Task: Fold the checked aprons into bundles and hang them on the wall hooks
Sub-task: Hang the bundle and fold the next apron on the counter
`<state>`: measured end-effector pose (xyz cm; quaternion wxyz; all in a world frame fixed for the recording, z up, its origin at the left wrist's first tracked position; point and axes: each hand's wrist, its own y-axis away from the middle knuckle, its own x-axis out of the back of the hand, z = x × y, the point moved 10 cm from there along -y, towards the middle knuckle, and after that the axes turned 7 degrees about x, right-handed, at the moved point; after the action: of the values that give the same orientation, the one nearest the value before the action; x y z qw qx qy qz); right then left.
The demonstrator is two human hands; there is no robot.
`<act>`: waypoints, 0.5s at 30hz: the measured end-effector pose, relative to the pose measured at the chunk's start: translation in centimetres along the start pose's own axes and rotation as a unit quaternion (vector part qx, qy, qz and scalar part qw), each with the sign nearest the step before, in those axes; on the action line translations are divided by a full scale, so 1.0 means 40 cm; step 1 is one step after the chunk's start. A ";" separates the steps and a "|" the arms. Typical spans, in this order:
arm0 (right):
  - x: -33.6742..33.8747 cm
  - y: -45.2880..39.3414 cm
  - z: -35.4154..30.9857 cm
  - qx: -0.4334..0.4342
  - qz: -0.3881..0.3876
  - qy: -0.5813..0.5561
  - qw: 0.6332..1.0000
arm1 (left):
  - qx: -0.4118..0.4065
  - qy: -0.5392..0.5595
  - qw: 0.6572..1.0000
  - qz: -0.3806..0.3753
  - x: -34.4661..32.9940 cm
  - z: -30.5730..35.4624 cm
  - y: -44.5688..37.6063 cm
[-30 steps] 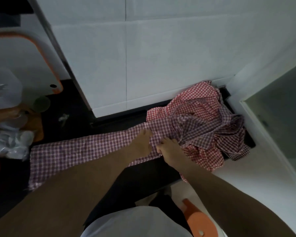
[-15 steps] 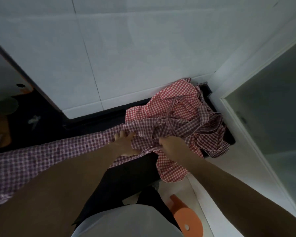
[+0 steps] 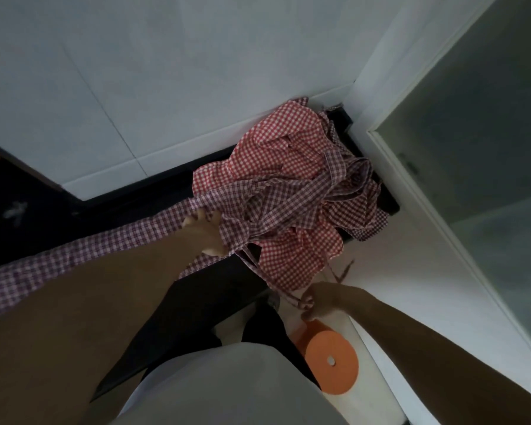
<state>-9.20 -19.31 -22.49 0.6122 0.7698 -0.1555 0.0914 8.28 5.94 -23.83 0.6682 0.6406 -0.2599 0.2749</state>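
A heap of red and purple checked aprons (image 3: 288, 185) lies crumpled on the dark counter (image 3: 129, 207) in the corner by the white tiled wall. One purple checked apron (image 3: 74, 259) is stretched out flat to the left along the counter. My left hand (image 3: 204, 231) presses down on that flat apron at the edge of the heap, fingers spread. My right hand (image 3: 318, 302) is below the counter edge and pinches a thin apron strap (image 3: 292, 297) that hangs down from the heap. No wall hooks are in view.
A round orange stool (image 3: 331, 361) stands on the floor below my right hand. A white door frame and frosted glass panel (image 3: 478, 167) close off the right side. The counter's front edge drops to dark cabinet fronts.
My right hand left the heap and moved down and right, pulling a strap off the counter edge. My left hand stayed on the flat apron. The view swung right.
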 end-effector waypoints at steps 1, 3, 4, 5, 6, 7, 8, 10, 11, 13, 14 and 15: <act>-0.016 0.006 -0.004 -0.004 -0.042 0.001 0.999 | 0.005 -0.005 1.000 0.001 -0.001 -0.002 -0.013; -0.030 0.009 0.005 -0.009 -0.091 0.005 0.996 | 0.014 -0.016 1.000 0.019 0.003 -0.003 -0.037; -0.028 0.011 0.009 -0.013 -0.100 0.011 0.995 | 0.019 -0.020 0.999 0.023 0.007 -0.005 -0.043; -0.020 0.011 0.015 -0.013 -0.102 0.021 0.994 | 0.026 -0.023 0.999 0.020 0.007 -0.005 -0.051; -0.010 0.011 0.019 -0.006 -0.099 0.035 0.994 | 0.030 -0.023 0.999 0.016 0.012 -0.003 -0.051; 0.009 0.015 0.015 0.006 -0.086 0.045 0.995 | 0.035 -0.017 0.999 0.010 0.015 -0.002 -0.051; 0.040 0.013 0.016 0.018 -0.060 0.047 0.997 | 0.041 -0.010 0.999 -0.001 0.014 0.000 -0.052; 0.123 0.017 0.008 0.050 0.020 0.021 0.998 | 0.051 0.000 0.998 -0.027 0.015 0.002 -0.044; 0.175 0.015 0.011 0.067 0.072 -0.004 0.995 | 0.055 0.000 0.998 -0.036 0.016 0.003 -0.041; 0.288 0.022 0.037 0.079 0.189 -0.098 0.974 | 0.059 -0.003 0.997 -0.039 0.033 0.010 -0.025; 0.345 0.031 0.059 0.076 0.242 -0.167 0.953 | 0.060 -0.017 0.997 -0.042 0.038 0.015 -0.016; 0.394 0.040 0.083 0.073 0.285 -0.255 0.921 | 0.059 -0.036 0.997 -0.046 0.036 0.021 -0.009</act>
<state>4.83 -24.86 -16.59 0.4423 0.7325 -0.5122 0.0735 9.57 5.13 -23.06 0.6311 0.6999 -0.2375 0.2357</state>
